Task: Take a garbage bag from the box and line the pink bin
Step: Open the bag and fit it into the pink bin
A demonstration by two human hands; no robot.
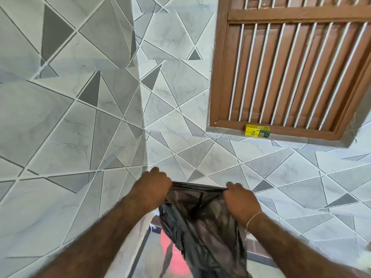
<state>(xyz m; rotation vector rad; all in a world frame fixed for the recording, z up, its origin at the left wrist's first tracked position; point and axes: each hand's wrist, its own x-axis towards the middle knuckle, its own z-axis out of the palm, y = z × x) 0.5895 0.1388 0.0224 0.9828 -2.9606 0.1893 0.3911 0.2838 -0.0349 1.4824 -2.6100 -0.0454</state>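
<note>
A person's left hand and right hand, a thin thread band at the right wrist, each have their grip pinched shut on the top hem of a thin, dark grey translucent plastic garbage bag, stretching that edge taut between them at about chest height. The film hangs below in loose, crumpled folds, its mouth apparently not yet parted. Beneath the bag, blurred and mostly hidden by it, shows a patch of the pink bin, standing on the floor near the corner of the room. The bag looks nearly weightless, limp and slippery, likely to cling to itself and easy to tear; the hem, where both hands already hold it, seems the sensible place to take it, layers rubbed apart to open the mouth before lowering it into the bin. Beyond, grey marble-patterned wall tiles crossed by white lines rise to a brown wooden barred window, on whose ledge sits the small yellow and green cardboard box, well apart from the hands.
</note>
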